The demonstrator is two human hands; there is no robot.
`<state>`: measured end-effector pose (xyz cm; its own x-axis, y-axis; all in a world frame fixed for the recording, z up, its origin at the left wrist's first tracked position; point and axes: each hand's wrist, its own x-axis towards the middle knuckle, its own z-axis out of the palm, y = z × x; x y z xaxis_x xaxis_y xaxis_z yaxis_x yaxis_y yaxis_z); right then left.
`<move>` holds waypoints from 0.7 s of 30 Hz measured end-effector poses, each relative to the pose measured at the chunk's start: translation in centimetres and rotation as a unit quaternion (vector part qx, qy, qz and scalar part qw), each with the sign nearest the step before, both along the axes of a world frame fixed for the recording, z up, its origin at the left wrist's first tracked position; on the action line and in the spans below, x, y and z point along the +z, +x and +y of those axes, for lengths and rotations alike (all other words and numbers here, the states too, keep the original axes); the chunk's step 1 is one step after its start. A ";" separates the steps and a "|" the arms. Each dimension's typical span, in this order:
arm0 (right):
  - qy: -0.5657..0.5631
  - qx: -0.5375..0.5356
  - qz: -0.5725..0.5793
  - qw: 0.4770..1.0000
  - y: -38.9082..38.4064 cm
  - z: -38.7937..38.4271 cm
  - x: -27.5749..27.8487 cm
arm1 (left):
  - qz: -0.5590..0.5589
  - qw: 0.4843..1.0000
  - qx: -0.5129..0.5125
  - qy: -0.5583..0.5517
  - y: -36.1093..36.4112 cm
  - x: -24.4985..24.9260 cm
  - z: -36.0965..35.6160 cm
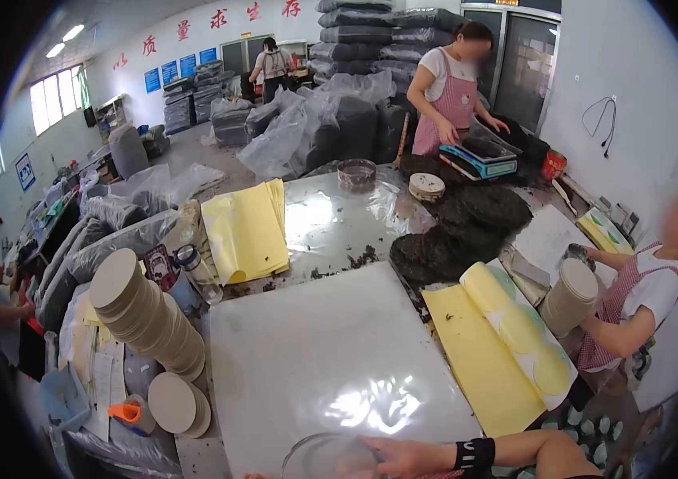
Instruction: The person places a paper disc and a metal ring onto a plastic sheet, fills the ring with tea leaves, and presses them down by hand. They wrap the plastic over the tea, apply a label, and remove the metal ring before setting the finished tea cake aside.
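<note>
At the bottom edge of the view, my right hand (404, 458) grips the rim of a clear round piece (295, 457), like a transparent disc or shallow dish, cut off by the frame. A black wristband with white letters (475, 454) is on that arm. Of my left hand (253, 477) only a sliver shows at the lower edge, near the disc's left side; its fingers are hidden. Under the disc lies a glossy pale sheet (307, 343) on the table. To the left stand a tall leaning stack of round tan discs (147, 311) and a shorter stack (178, 403).
Yellow sheets (247, 231) lie ahead, more yellow sheets (483, 351) at right. Dark clumped material (467, 223) is piled beyond. One co-worker (455, 88) stands at a blue scale (479, 164); another (634, 295) at right touches a disc stack (569, 297). An orange-topped container (127, 413) sits left.
</note>
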<state>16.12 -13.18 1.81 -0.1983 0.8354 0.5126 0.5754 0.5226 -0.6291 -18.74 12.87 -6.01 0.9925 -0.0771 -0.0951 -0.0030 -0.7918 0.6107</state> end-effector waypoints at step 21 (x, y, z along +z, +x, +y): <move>-0.149 -0.259 0.032 0.954 2.7 6.8 -9.3 | 0.064 0.991 0.067 0.098 6.2 7.0 -3.3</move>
